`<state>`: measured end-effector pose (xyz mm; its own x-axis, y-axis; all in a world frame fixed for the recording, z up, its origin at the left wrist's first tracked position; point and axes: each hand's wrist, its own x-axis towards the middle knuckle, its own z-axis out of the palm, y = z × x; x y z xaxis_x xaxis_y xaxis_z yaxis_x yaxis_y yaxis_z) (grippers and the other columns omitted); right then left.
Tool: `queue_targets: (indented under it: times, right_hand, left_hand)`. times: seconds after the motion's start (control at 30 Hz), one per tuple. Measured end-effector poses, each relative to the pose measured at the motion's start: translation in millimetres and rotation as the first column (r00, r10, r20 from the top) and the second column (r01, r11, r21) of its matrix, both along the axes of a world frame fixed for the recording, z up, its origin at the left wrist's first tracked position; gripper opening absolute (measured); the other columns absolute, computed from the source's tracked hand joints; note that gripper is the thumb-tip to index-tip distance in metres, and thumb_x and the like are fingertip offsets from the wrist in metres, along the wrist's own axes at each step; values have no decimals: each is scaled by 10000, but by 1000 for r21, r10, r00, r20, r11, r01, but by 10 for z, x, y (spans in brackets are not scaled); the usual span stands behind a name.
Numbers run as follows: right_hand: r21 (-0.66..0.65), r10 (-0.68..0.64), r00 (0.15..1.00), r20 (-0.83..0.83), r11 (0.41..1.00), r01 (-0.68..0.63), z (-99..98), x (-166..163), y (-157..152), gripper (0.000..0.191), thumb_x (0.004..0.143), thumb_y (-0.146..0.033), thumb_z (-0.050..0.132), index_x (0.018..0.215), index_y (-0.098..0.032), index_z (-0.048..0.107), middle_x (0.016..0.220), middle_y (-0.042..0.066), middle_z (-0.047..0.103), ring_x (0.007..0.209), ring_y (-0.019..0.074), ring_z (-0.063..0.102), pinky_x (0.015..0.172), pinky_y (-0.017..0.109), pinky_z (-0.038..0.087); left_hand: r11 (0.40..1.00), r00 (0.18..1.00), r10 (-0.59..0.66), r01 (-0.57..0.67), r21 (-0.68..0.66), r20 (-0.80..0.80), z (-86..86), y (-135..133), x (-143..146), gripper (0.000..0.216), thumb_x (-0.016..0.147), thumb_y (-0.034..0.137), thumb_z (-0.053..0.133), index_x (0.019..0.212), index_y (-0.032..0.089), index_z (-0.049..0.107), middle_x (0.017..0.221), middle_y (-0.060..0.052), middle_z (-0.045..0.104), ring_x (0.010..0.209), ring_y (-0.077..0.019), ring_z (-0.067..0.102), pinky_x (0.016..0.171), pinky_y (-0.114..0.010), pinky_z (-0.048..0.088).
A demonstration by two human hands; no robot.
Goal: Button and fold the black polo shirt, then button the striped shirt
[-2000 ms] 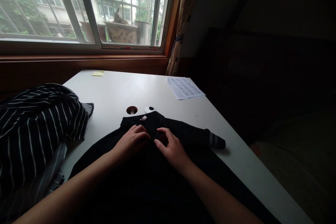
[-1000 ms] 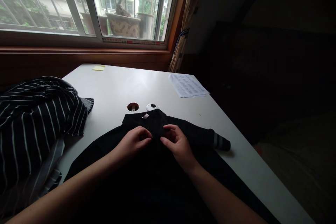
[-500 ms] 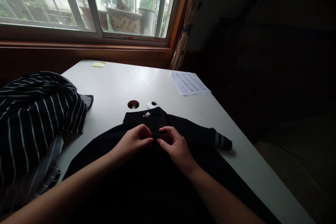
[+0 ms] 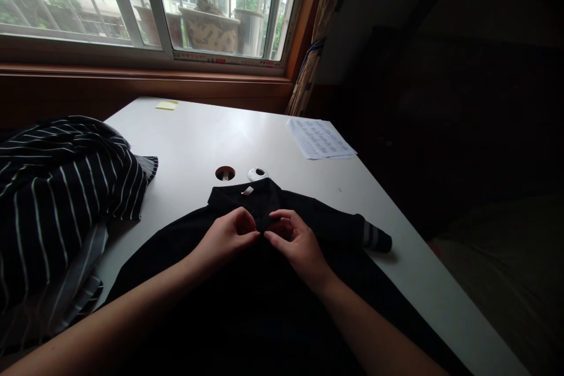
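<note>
A black shirt [image 4: 317, 220] lies flat on the white table [image 4: 198, 141], collar away from me, with a small white label at the neck and a striped cuff at the right sleeve end [image 4: 374, 237]. My left hand [image 4: 227, 239] and my right hand [image 4: 295, 244] meet just below the collar. Both pinch the shirt's front fabric with curled fingers; what lies between the fingertips is too dark to make out.
A heap of black clothing with white stripes [image 4: 53, 188] fills the table's left side. A cable hole [image 4: 225, 173] and its round cap [image 4: 257, 174] sit beyond the collar. Printed sheets [image 4: 319, 138] lie at the far right, a yellow note [image 4: 166, 105] at the back. The window is behind.
My hands have stayed at the collar, the fingertips drawing closer together with small movements. The view has tilted slightly, so everything sits a little higher in frame.
</note>
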<state>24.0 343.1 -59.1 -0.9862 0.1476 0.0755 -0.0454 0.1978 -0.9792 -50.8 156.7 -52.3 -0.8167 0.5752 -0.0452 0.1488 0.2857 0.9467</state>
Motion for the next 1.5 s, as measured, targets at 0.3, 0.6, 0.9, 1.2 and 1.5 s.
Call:
queue_targets:
  times: [0.3,0.6,0.9,1.2,1.5]
  right_hand:
    - [-54,24,1000,20,998,-23,25,-1,11,301,799,-306,746,1072,-239,639,938,27,733,904,209,712,826,329,563]
    - [-74,76,997,14,994,-75,41,6,32,263,867,-295,684,1120,-243,638,1010,32,727,928,193,704,843,315,560]
    - [53,75,997,-28,996,-74,30,7,4,365,813,-224,724,1158,-275,617,987,7,707,880,172,683,813,304,551]
    - [166,78,995,-62,984,-66,40,19,-28,440,795,-171,699,1210,-283,604,994,6,690,832,160,660,760,288,549]
    - [128,122,991,-62,985,-113,16,18,-14,598,777,-152,706,1326,-305,525,996,0,672,805,147,647,759,286,556]
  left_hand:
    - [999,998,34,-36,34,56,-6,12,21,184,784,323,709,822,186,592,787,2,656,708,-151,597,623,-249,460]
    - [997,990,17,-28,77,142,49,8,16,187,785,323,706,818,179,590,753,1,659,706,-162,610,648,-265,460]
    - [996,987,-27,13,85,160,67,3,2,176,781,312,708,812,175,603,751,7,649,705,-152,593,650,-260,442]
    - [998,997,-56,56,-4,62,116,-16,3,216,810,384,683,851,185,610,817,-6,661,764,-174,593,673,-276,445]
    - [999,998,-32,30,26,54,87,4,13,169,779,319,698,824,186,605,796,5,643,754,-165,585,670,-267,445]
